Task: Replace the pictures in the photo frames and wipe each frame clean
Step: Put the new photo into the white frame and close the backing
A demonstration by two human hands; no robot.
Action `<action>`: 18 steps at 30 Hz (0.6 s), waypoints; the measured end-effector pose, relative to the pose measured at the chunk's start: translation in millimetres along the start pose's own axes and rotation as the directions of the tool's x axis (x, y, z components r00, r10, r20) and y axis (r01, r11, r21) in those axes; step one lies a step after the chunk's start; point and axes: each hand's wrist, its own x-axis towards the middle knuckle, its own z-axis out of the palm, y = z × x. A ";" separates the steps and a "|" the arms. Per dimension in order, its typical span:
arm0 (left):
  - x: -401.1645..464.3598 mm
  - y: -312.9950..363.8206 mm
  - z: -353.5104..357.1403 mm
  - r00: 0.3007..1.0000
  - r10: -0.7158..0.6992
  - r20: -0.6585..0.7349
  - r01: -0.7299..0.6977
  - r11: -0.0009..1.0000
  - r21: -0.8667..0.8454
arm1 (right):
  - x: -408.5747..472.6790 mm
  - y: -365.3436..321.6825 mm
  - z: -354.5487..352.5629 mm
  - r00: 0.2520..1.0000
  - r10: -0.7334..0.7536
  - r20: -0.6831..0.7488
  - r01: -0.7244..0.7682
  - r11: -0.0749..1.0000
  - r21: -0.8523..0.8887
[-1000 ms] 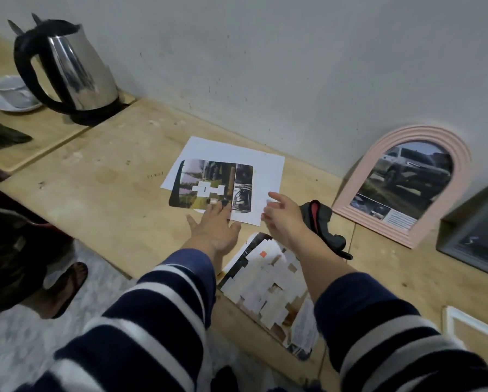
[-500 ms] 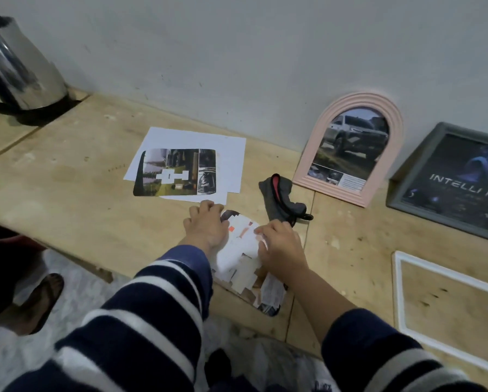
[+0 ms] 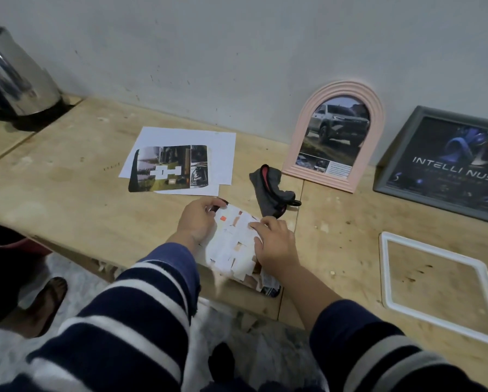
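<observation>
While both hands' fingers, left hand (image 3: 198, 222) and right hand (image 3: 274, 241), pinch the taped backing sheet (image 3: 233, 244) overhanging the counter (image 3: 67, 199) edge, its brittle tape patches risk tearing.

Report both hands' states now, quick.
Left hand: fingers curled on the far edge of the taped picture, holding it.
Right hand: fingers curled on the same picture's right side, holding it.

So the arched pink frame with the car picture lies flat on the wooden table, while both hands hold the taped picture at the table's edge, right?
Not quite. In the head view the arched pink frame stands leaning against the wall, not flat. The rest holds: the left hand and right hand hold the taped picture at the wooden table edge.
</observation>
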 end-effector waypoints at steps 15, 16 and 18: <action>-68.1 87.8 31.4 0.961 0.060 -0.269 -0.085 0.993 -0.080 | -44.5 46.5 -77.6 0.809 0.394 0.437 -0.586 0.473 0.658; -77.3 98.4 41.7 0.958 0.069 -0.277 -0.096 0.992 -0.086 | -51.3 52.0 -86.7 0.767 0.373 0.522 -0.637 0.349 0.687; -91.1 117.0 58.6 0.954 0.085 -0.289 -0.118 0.988 -0.102 | -61.2 62.4 -100.9 0.721 0.315 0.617 -0.674 0.108 0.731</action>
